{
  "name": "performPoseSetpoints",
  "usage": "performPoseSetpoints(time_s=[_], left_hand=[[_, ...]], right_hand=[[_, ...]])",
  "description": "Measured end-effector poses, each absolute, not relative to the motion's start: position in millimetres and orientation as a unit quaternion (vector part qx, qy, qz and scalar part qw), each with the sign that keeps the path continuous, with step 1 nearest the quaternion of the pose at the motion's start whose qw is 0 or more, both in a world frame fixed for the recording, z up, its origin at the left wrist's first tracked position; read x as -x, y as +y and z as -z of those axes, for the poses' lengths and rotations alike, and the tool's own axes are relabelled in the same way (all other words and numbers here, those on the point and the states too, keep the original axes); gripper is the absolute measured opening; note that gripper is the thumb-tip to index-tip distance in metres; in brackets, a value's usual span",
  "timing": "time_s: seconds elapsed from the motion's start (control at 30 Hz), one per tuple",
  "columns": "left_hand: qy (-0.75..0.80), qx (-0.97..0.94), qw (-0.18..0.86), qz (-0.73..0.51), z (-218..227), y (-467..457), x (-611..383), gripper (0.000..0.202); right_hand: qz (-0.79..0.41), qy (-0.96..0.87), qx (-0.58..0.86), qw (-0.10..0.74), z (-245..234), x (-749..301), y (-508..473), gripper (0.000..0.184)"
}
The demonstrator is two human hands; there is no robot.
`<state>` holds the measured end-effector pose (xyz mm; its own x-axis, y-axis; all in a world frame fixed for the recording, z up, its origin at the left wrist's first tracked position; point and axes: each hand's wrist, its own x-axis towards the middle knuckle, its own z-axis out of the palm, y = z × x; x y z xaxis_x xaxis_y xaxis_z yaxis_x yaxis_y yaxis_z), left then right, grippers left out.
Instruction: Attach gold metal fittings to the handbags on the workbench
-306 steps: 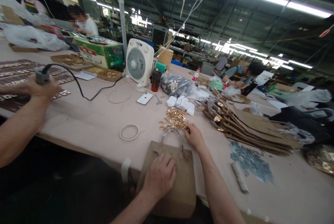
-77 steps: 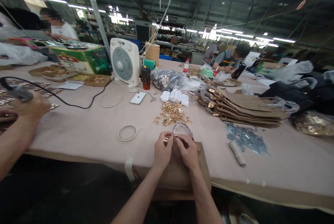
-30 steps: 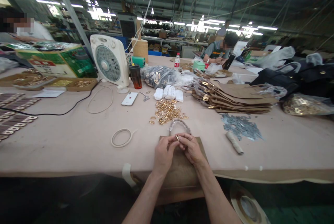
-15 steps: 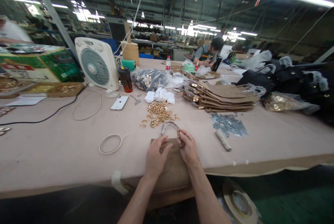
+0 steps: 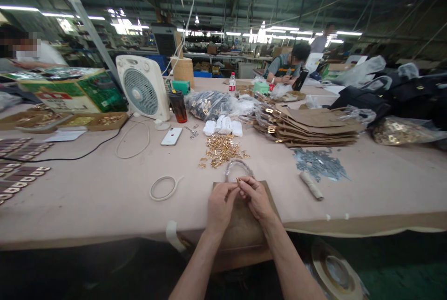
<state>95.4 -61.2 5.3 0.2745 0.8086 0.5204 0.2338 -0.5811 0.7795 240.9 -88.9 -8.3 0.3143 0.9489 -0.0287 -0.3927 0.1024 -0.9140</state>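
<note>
A brown handbag (image 5: 244, 230) lies before me at the table's front edge, its arched handle (image 5: 240, 162) wrapped in clear plastic. Over its upper edge, my right hand (image 5: 258, 200) pinches a small gold metal fitting (image 5: 238, 182). My left hand (image 5: 220, 204) is closed, thumb and fingertips pressed together against my right fingers beside the fitting; what they hold, if anything, is hidden. Just beyond the handle is a heap of gold metal fittings (image 5: 221, 151).
A tape roll (image 5: 163, 188) and a phone (image 5: 172, 136) lie left, near a fan (image 5: 143, 86) and a dark cup (image 5: 179, 106). Stacked brown panels (image 5: 314, 127), grey scraps (image 5: 319, 164) and a small fabric roll (image 5: 312, 186) lie right. Co-workers sit beyond the table.
My left fingers have closed and come to meet my right hand. The gold fitting has moved from beside the handle's right side toward the middle. The view has turned left.
</note>
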Motion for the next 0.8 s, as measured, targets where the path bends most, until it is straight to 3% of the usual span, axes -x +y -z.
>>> performPoseSetpoints(time_s=[0.5, 0.7, 0.8], left_hand=[[0.333, -0.794, 0.182, -0.475, -5, -63, -101, 0.01], [0.37, -0.779, 0.208, -0.461, -2, -62, -100, 0.02], [0.372, -0.773, 0.219, -0.465, -2, -62, -100, 0.021]], right_hand=[[-0.494, -0.255, 0.406, 0.725, 2, -233, -89, 0.028], [-0.348, -0.178, 0.416, 0.821, -4, -260, -107, 0.03], [-0.264, -0.212, 0.51, 0.79, 1, -282, -130, 0.031]])
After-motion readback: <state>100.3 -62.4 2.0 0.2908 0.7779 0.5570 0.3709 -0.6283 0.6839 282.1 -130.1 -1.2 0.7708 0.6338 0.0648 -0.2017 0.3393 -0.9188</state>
